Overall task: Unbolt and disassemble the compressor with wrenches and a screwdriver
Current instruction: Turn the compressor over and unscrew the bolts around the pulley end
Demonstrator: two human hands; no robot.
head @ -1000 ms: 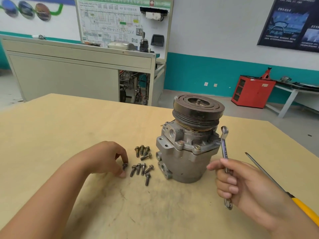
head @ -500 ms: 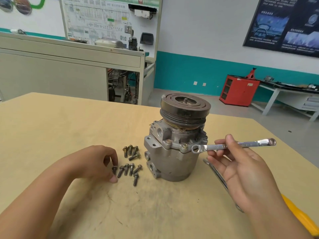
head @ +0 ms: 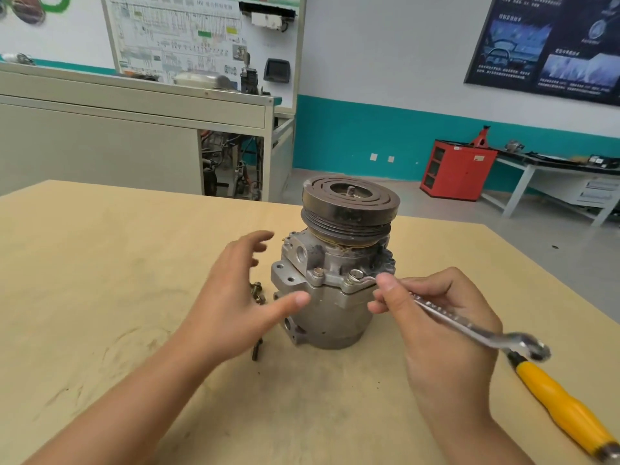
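Grey cast-metal compressor (head: 335, 313) with a dark grooved pulley (head: 350, 206) on top, standing upright at the middle of the pale wooden surface (head: 100, 263). The right hand (head: 443, 330) pinches the shaft of a silver steel wrench (head: 449, 319), whose far end sits on a flange bolt (head: 355, 275) on the compressor's near side. The left hand (head: 235, 297), fingers spread and holding nothing, is just left of the housing; contact cannot be told. Loose dark bolts (head: 257, 292) lie partly hidden behind it. A yellow-handled screwdriver (head: 563, 407) lies near right.

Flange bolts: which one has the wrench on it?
The right bolt of the two front ones: the wrench sits with its ring end over that head. The left bolt is bare.
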